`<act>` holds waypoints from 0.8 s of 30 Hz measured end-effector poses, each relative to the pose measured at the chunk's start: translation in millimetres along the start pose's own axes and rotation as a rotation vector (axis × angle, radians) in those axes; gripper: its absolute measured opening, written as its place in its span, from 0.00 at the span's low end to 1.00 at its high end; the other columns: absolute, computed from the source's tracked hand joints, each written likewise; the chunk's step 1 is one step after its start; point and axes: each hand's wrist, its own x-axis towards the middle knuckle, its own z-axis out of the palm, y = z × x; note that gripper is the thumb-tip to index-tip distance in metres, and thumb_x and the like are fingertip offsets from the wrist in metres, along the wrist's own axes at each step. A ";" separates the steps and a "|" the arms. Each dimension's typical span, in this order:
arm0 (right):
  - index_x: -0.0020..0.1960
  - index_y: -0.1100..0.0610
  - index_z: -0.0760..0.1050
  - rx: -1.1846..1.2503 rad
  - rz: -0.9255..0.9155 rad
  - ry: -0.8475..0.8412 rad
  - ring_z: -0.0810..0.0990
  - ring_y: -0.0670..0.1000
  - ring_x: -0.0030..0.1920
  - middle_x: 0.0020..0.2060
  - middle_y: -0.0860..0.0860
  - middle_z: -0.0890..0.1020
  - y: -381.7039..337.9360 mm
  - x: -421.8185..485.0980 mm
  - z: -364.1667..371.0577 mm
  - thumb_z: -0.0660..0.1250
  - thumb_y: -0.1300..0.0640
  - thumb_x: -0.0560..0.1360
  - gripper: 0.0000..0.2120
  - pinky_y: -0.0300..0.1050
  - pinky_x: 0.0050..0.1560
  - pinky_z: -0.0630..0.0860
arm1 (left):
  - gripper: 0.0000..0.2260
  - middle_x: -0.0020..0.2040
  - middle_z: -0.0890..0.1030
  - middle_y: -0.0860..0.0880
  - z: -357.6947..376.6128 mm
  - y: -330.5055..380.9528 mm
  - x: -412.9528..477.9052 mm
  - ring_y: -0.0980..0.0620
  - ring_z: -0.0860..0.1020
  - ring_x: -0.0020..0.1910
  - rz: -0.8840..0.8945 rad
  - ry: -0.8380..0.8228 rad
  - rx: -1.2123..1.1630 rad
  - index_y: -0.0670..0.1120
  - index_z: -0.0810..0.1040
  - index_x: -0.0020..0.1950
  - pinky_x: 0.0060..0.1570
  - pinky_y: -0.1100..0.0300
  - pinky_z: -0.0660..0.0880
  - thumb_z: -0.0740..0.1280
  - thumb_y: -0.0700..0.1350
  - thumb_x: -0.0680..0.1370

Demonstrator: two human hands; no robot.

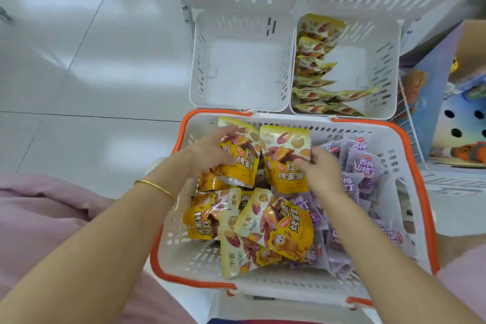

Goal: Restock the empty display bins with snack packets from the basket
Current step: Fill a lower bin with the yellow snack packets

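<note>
Your orange-rimmed basket (173,244) holds yellow packets (278,229) left, purple packets (365,163) right. The left bin (244,68) sits empty; the right bin (381,66) has a row (313,66), seemingly the same yellow kind, along its left wall.

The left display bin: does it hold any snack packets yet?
No, the left display bin shows only its bare white floor, while yellow packets line the right bin.

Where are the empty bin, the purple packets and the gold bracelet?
empty bin (244,71): head view, its bare floor.
purple packets (364,166): head view, one packet's printed front.
gold bracelet (157,187): head view, band on the left wrist.
</note>
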 end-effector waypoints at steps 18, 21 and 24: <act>0.67 0.53 0.64 0.437 0.068 -0.152 0.77 0.47 0.49 0.62 0.51 0.73 -32.1 -5.5 -100.6 0.72 0.68 0.70 0.30 0.39 0.40 0.77 | 0.52 0.76 0.53 0.55 87.7 87.1 -5.4 0.60 0.67 0.64 0.448 -0.132 0.127 0.55 0.32 0.74 0.46 0.73 0.74 0.72 0.37 0.72; 0.75 0.49 0.55 0.145 -0.181 -0.196 0.67 0.43 0.65 0.67 0.43 0.66 -47.4 7.9 -135.2 0.77 0.63 0.65 0.46 0.33 0.57 0.69 | 0.53 0.74 0.48 0.61 90.5 96.5 5.8 0.52 0.78 0.51 0.442 -0.166 0.224 0.59 0.32 0.74 0.50 0.56 0.77 0.74 0.38 0.71; 0.73 0.50 0.61 -0.191 -0.322 -0.316 0.70 0.42 0.62 0.61 0.41 0.69 -73.4 23.7 -157.6 0.79 0.58 0.63 0.44 0.27 0.52 0.66 | 0.52 0.70 0.58 0.60 94.1 117.5 23.0 0.59 0.74 0.56 0.505 -0.204 0.198 0.57 0.37 0.75 0.56 0.61 0.74 0.74 0.37 0.69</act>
